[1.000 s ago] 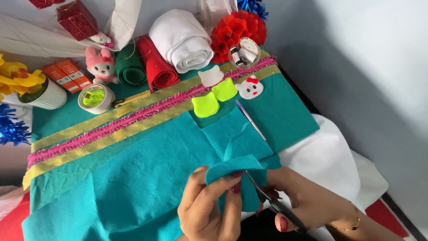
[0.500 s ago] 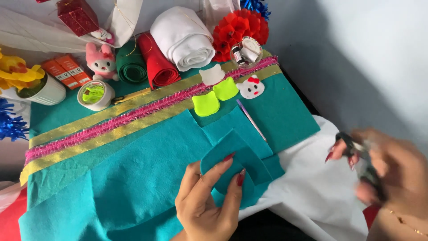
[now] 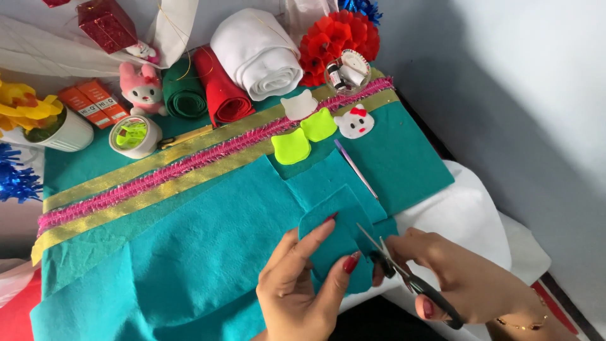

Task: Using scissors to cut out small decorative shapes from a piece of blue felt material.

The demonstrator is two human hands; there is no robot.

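The felt piece (image 3: 338,237) is pinched flat by the left hand (image 3: 303,284); scissors (image 3: 404,275), gripped in the right hand (image 3: 461,278), are best guided slowly along its edge

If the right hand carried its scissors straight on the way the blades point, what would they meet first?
Most likely the small teal felt piece held by the left hand: the scissors in the right hand point up-left, tips apparently at its edge.

Both hands are bare, no sleeves showing. Left hand (image 3: 303,287) and right hand (image 3: 451,275) have long dark red polished nails, and there's a thin gold bracelet (image 3: 524,325) on the right wrist.
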